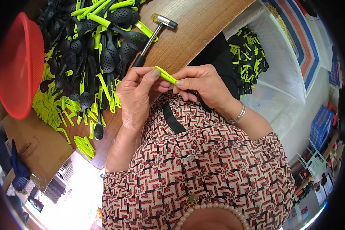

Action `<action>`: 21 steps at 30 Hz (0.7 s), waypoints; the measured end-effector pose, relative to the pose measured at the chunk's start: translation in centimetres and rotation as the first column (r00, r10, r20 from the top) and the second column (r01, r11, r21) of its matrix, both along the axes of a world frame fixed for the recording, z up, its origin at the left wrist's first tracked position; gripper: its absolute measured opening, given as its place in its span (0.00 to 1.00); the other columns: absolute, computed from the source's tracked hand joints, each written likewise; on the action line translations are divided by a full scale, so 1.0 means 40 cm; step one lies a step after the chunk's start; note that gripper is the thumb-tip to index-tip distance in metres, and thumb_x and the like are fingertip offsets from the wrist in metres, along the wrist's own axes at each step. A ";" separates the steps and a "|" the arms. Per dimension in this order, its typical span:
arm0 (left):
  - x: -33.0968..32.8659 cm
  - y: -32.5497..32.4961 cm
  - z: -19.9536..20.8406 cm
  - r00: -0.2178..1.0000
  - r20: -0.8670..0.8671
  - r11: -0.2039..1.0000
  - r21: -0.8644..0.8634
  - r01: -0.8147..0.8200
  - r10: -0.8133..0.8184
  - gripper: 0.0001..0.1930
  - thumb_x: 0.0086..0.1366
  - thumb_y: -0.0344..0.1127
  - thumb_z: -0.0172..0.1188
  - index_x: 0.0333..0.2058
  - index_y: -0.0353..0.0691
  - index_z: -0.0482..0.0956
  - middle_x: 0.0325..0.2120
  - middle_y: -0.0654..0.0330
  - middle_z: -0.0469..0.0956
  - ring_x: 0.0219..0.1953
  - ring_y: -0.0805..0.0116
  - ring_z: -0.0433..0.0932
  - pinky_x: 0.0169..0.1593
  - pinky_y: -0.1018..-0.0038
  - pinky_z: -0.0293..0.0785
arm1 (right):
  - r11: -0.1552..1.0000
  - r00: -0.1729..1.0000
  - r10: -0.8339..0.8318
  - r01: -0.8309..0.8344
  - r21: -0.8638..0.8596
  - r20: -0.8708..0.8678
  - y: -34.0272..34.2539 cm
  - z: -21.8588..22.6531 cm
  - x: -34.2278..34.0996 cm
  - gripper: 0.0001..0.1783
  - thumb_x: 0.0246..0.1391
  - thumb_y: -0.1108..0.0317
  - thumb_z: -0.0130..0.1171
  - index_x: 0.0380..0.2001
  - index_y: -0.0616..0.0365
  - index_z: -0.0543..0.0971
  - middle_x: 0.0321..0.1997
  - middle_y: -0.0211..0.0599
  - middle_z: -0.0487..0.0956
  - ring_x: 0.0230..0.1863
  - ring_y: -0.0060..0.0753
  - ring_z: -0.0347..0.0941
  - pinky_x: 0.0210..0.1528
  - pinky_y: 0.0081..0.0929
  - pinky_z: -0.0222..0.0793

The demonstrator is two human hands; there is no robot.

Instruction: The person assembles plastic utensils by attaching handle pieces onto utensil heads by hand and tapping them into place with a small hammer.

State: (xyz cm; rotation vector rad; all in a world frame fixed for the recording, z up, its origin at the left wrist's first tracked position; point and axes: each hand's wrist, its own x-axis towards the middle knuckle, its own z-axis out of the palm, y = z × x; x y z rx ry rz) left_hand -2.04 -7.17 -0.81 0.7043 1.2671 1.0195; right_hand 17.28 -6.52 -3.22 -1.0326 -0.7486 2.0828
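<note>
In front of my lap, my left hand (134,97) and my right hand (207,82) pinch a slim lime-green plastic handle piece (166,75) between them. The left thumb and fingers press its upper end, while the right fingertips grip the lower end; a lengthwise gap shows along it. Beyond my left hand, a small hammer (153,38) with a metal head, yellow and dark faces and a black grip lies on the wooden table. To its left spreads a heap of black slotted spoons (107,61), several with lime-green handles.
Loose lime-green handle pieces (46,101) lie piled at the left, with a smaller cluster (84,146) by the near table (203,23) edge. A red plastic basin (13,69) stands far left. At right, a large white sack (276,96) holds more black-and-green utensils (247,57).
</note>
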 end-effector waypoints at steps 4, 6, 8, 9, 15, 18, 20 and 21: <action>-0.011 -0.007 -0.008 0.997 -0.019 0.992 0.102 0.077 -0.075 0.08 0.70 0.34 0.61 0.41 0.34 0.79 0.34 0.57 0.83 0.33 0.75 0.82 0.38 0.81 0.80 | 0.998 0.998 0.056 -0.056 0.013 -0.042 0.005 0.001 0.008 0.09 0.59 0.74 0.60 0.40 0.68 0.84 0.27 0.37 0.83 0.19 0.16 0.73 0.18 0.12 0.64; -0.014 -0.009 0.000 0.985 -0.051 0.976 0.139 0.168 -0.163 0.09 0.72 0.36 0.59 0.41 0.35 0.79 0.34 0.64 0.80 0.34 0.81 0.77 0.38 0.84 0.75 | 0.993 0.990 0.117 -0.115 0.024 -0.083 0.011 -0.002 0.011 0.09 0.59 0.73 0.60 0.39 0.68 0.84 0.27 0.38 0.83 0.19 0.15 0.72 0.18 0.12 0.64; -0.016 -0.007 -0.020 0.980 -0.115 0.953 0.240 0.183 -0.160 0.09 0.72 0.36 0.59 0.40 0.36 0.79 0.32 0.65 0.78 0.31 0.82 0.75 0.35 0.85 0.72 | 0.986 0.979 0.168 -0.167 0.016 -0.118 0.016 -0.006 0.015 0.09 0.60 0.73 0.60 0.39 0.69 0.83 0.28 0.39 0.83 0.20 0.17 0.73 0.19 0.13 0.64; -0.017 -0.006 -0.027 0.973 -0.177 0.919 0.339 0.202 -0.149 0.09 0.72 0.36 0.59 0.39 0.36 0.78 0.29 0.67 0.77 0.28 0.82 0.72 0.33 0.85 0.70 | 0.976 0.964 0.219 -0.220 0.010 -0.151 0.018 -0.008 0.016 0.09 0.61 0.72 0.60 0.39 0.69 0.83 0.29 0.40 0.83 0.21 0.18 0.74 0.20 0.14 0.65; -0.003 0.024 0.013 0.983 -0.142 0.984 0.124 0.132 -0.114 0.09 0.72 0.37 0.59 0.36 0.37 0.78 0.23 0.71 0.73 0.25 0.85 0.68 0.30 0.86 0.65 | 0.977 0.953 0.210 -0.215 0.000 -0.218 0.043 0.020 0.012 0.12 0.64 0.70 0.56 0.42 0.69 0.81 0.30 0.41 0.83 0.23 0.21 0.77 0.22 0.16 0.71; 0.014 0.038 0.018 0.984 -0.163 0.980 0.170 0.101 -0.074 0.11 0.72 0.39 0.59 0.37 0.36 0.79 0.23 0.71 0.73 0.25 0.85 0.68 0.30 0.86 0.67 | 0.974 0.953 0.226 -0.223 0.038 -0.201 0.053 0.027 0.025 0.14 0.67 0.68 0.53 0.46 0.70 0.79 0.33 0.44 0.83 0.26 0.26 0.80 0.26 0.19 0.77; 0.018 0.046 0.038 0.989 -0.131 0.989 0.116 0.087 -0.071 0.11 0.73 0.39 0.58 0.39 0.35 0.79 0.24 0.69 0.75 0.25 0.84 0.69 0.30 0.85 0.70 | 0.982 0.943 0.160 -0.183 -0.052 -0.293 0.052 0.038 0.023 0.15 0.67 0.68 0.52 0.46 0.71 0.79 0.34 0.45 0.83 0.28 0.28 0.81 0.28 0.20 0.79; 0.016 0.047 0.033 0.990 -0.125 0.989 0.122 0.087 -0.072 0.11 0.73 0.39 0.58 0.39 0.35 0.79 0.24 0.69 0.75 0.25 0.84 0.69 0.30 0.85 0.70 | 0.981 0.941 0.141 -0.174 -0.081 -0.309 0.053 0.048 0.025 0.15 0.66 0.69 0.54 0.48 0.71 0.79 0.35 0.46 0.83 0.29 0.30 0.82 0.30 0.22 0.80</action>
